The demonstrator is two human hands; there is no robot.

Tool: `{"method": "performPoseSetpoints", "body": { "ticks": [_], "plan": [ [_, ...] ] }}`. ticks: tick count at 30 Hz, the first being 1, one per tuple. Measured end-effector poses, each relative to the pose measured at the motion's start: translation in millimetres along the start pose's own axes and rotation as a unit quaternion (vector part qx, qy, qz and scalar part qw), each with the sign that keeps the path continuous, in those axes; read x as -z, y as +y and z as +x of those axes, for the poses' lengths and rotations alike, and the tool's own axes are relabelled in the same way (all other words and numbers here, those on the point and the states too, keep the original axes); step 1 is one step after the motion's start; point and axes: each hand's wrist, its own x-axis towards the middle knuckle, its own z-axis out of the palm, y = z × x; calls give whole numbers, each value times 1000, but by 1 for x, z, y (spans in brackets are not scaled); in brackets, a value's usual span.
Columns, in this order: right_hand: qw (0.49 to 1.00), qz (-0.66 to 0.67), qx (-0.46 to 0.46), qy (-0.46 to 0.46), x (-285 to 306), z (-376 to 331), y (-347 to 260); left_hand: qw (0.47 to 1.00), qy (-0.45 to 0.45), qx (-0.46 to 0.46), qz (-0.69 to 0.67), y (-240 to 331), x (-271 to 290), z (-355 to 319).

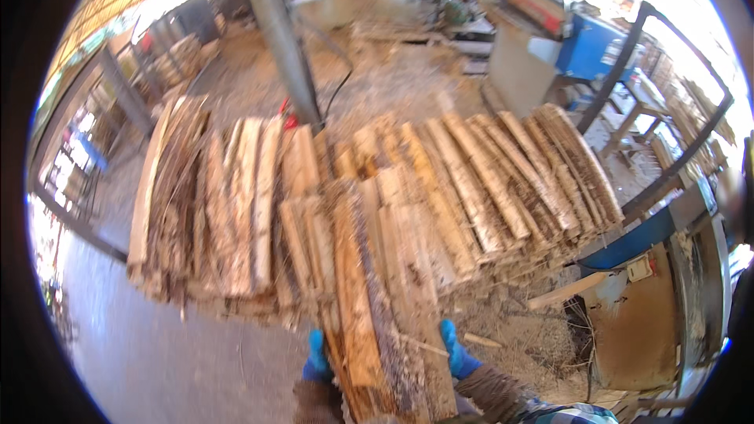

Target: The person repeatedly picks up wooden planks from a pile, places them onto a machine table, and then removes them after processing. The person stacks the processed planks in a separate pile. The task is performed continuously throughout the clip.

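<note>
Between my two blue-gloved hands is a bundle of rough wooden slats (397,306), some with dark bark on their edges. My left hand (317,357) presses against the bundle's left side, and my right hand (455,348) grips it from the right; the fingers under the wood are hidden. The far ends of these slats lie over a wide stack of similar slats (243,204), piled in a broad row in front of me. The bundle's near end reaches down toward my body.
A grey metal post (281,39) rises behind the stack. To the right are a dark metal frame (628,63), a blue machine (593,45) and a rusty panel (636,322). Wood scraps and a loose board (569,290) lie right of the stack. Concrete floor (157,345) spreads at left.
</note>
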Motion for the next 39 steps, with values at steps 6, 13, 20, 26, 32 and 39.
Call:
{"method": "performPoseSetpoints", "body": {
  "ticks": [6,13,20,26,32,39],
  "plan": [
    [981,-116,119,-101,16,15,30,982,9,-152,114,-53,61,12],
    [982,74,-149,-93,16,-65,-55,987,-87,-96,-91,-55,-1,-15],
    [974,-195,43,-107,39,-57,-16,986,-99,-99,-91,-57,-9,-19],
    [999,19,-32,19,-31,-153,-64,980,-144,-76,-112,-52,-18,-31],
    [985,117,53,111,-34,-238,-120,952,-275,-9,-135,-37,-88,-7],
    [920,110,313,207,-138,-229,-110,842,-485,120,-202,28,-152,82]
  ]
}}
